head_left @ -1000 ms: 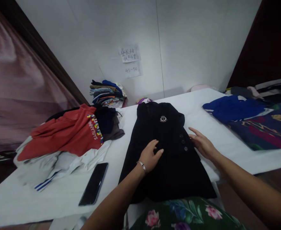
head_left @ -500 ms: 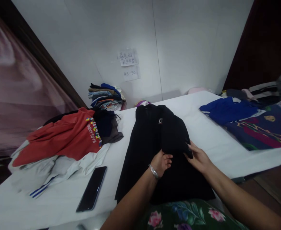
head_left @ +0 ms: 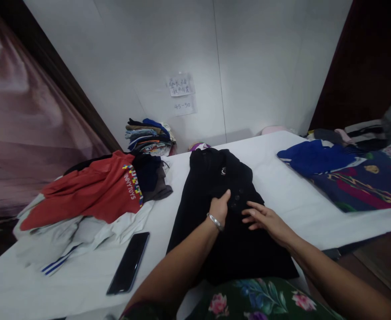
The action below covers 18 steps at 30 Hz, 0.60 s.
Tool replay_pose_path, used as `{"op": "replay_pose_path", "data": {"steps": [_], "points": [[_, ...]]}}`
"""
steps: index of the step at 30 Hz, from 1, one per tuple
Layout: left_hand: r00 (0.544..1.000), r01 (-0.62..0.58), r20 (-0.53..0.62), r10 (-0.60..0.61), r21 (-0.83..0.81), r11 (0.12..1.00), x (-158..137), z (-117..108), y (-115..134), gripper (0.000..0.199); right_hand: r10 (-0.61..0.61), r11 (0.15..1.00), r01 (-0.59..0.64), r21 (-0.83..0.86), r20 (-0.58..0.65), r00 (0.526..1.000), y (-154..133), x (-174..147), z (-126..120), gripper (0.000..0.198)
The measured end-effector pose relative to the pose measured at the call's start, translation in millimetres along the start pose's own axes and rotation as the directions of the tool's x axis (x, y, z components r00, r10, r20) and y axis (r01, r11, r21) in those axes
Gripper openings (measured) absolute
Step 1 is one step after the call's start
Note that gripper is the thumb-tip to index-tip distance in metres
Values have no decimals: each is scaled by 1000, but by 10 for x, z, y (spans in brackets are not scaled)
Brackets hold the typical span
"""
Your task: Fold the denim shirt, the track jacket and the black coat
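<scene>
A black long-sleeved jacket or coat (head_left: 211,186) lies on the white-covered table in front of me, a small light emblem on its chest. Several dark round buttons show on the part folded inward. My left hand (head_left: 219,210), with a silver bangle at the wrist, rests on the middle of the garment, thumb stretched out and the other fingers mostly hidden. Just right of it, my right hand (head_left: 265,220) is open, its fingers spread low over the black cloth beside the buttons. Neither hand visibly grips the fabric.
On the left are a red garment (head_left: 91,191) over pale clothes and a phone (head_left: 128,263). A folded clothes stack (head_left: 148,138) stands by the wall. Blue clothing (head_left: 318,155) and a patterned dark garment (head_left: 365,182) lie at the right. Paper notes (head_left: 182,84) hang on the wall.
My right hand has let go of the black sleeve end and moved slightly left. The sleeve now lies flatter across the garment, its buttons showing. My left hand has shifted up a little.
</scene>
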<state>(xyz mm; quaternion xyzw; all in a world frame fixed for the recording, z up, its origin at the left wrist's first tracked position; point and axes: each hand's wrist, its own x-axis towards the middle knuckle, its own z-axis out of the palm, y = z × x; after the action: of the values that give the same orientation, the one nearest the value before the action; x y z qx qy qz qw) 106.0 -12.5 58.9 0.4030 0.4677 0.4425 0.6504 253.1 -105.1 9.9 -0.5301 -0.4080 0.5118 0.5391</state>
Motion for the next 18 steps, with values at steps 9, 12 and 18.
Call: {"op": "replay_pose_path", "data": {"steps": [9,12,18], "points": [[908,-397,97,406,-103,912,785,13,1309,26,-150,772,12,-636,-163,975,293,-69,-620,68],[884,-455,95,458,-50,889,965,38,1500,24,-90,846,-2,-533,-148,985,277,-67,-542,75],[819,-535,-69,570,265,802,1391,-116,1805,26,-195,866,88,-492,-170,966,14,-54,-310,69]]}}
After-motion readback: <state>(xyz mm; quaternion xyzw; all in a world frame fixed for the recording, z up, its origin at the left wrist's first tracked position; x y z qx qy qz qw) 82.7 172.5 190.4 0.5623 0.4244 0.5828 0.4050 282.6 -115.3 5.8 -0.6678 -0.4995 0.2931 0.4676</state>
